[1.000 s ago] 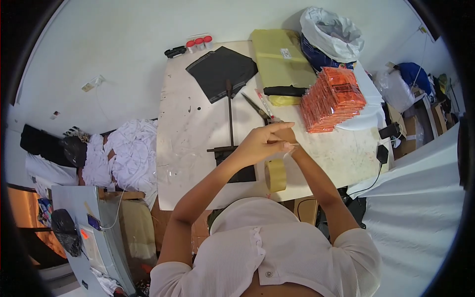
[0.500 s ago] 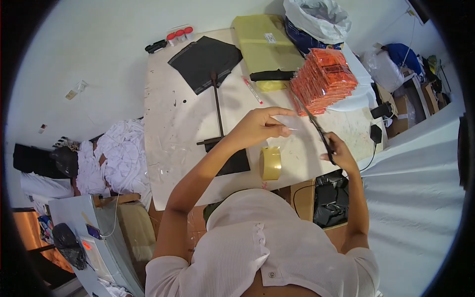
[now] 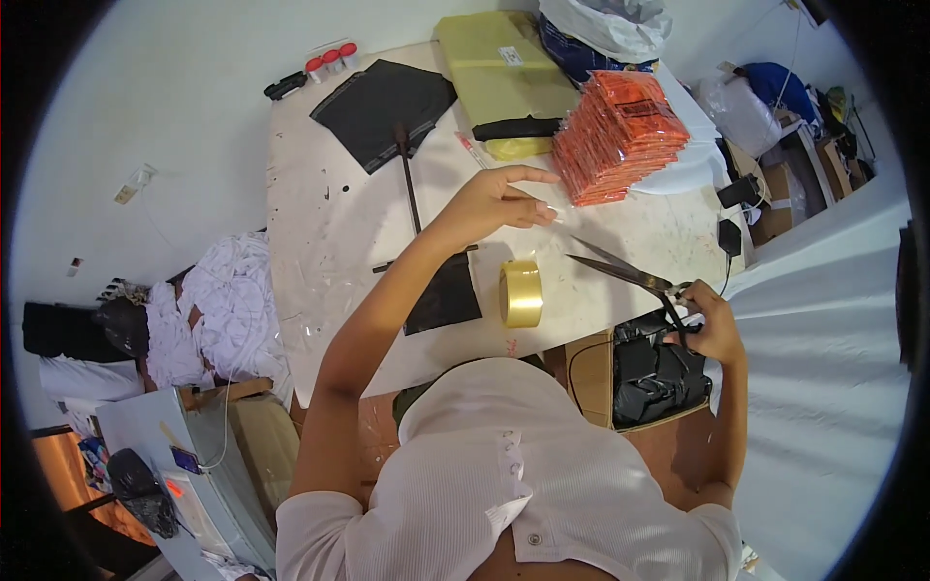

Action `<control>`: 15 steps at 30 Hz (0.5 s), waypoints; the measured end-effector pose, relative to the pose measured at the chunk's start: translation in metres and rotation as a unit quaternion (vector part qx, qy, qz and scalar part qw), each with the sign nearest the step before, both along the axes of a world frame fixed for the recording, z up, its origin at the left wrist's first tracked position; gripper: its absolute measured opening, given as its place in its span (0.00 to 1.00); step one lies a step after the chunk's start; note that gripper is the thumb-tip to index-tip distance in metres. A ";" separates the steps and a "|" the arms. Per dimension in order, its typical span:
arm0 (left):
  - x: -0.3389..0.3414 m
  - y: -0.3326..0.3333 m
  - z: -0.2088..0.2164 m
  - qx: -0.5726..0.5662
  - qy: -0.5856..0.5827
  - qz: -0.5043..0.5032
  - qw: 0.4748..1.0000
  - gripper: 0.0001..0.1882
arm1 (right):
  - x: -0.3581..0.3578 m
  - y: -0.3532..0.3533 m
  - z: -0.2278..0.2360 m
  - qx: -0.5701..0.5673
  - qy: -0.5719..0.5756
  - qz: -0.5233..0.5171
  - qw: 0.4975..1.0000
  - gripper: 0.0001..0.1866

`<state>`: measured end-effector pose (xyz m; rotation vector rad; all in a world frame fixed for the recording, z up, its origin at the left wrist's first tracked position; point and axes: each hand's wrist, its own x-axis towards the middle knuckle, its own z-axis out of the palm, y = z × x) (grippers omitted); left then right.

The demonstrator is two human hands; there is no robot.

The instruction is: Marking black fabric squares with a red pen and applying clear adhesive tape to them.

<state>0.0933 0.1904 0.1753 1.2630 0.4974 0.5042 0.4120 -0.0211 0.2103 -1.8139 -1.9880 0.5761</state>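
In my right hand (image 3: pixel 715 324), at the table's right edge, is a pair of scissors (image 3: pixel 635 275), fingers in the dark handles. The long blades point left over the table and stand slightly apart. My left hand (image 3: pixel 494 208) is over the middle of the table, index finger stretched out, thumb and other fingers closed together. A small clear or whitish bit shows at those fingertips, too small to name. Below this hand stands a roll of yellowish tape (image 3: pixel 521 293) on its edge. Right of the fingers is a tall stack of orange plastic-wrapped packets (image 3: pixel 620 140).
A black plastic sheet (image 3: pixel 373 107) and a thin dark rod (image 3: pixel 410 184) lie on the left side. Behind are a yellow package (image 3: pixel 504 73), a black rolled item (image 3: pixel 518 128) and red-capped containers (image 3: pixel 331 63). A box with black bags (image 3: pixel 659 378) sits below the table edge.
My right hand has moved right and slightly down with the scissors, away from the orange stack. The blades have come apart. My left hand stays near the stack, fingers still closed.
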 end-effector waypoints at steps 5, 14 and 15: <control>0.003 0.002 -0.001 0.000 0.001 0.000 1.000 0.21 | -0.013 0.012 -0.018 -0.017 -0.011 0.017 1.000 0.28; 0.004 0.001 -0.002 0.012 0.008 0.005 1.000 0.20 | -0.024 0.039 -0.030 -0.037 -0.012 0.061 0.997 0.26; 0.004 0.001 -0.002 0.011 0.007 0.003 1.000 0.20 | -0.024 0.041 -0.030 -0.036 -0.012 0.062 0.997 0.26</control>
